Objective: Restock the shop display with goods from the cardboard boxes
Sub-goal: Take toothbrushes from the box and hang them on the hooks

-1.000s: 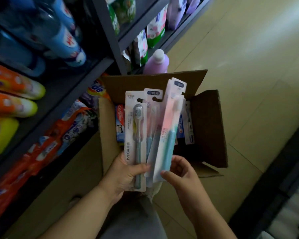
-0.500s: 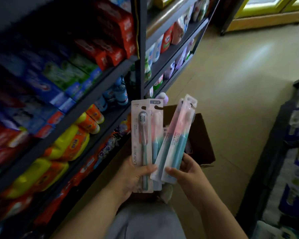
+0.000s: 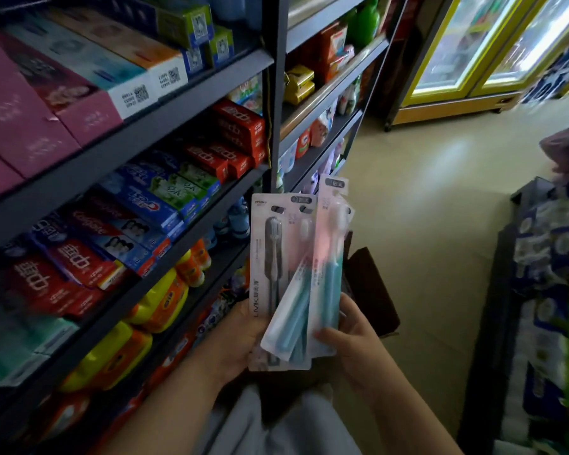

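I hold a fan of several toothbrush packs (image 3: pixel 296 277) upright in front of me. My left hand (image 3: pixel 240 339) grips the grey-brush pack (image 3: pixel 266 257) and those behind it from the left side. My right hand (image 3: pixel 352 343) pinches the lower end of the pink-and-teal packs (image 3: pixel 329 264), which lean right. Behind the packs, only a brown flap of the cardboard box (image 3: pixel 372 290) on the floor shows. The dark display shelves (image 3: pixel 165 126) rise on my left, filled with toothpaste boxes (image 3: pixel 151 205).
Yellow and orange bottles (image 3: pixel 158 303) fill the lower shelf. A second shelf bay (image 3: pixel 319 103) with soaps and pouches runs further back. Lit fridge doors (image 3: pixel 473 47) stand at the far end of the beige floor aisle (image 3: pixel 424 224). Stacked blue-white goods (image 3: pixel 546 290) line the right.
My view has lifted from the box up to the shelves. Both hands have kept the toothbrush packs and raised them away from the box; the box now sits mostly hidden behind them.
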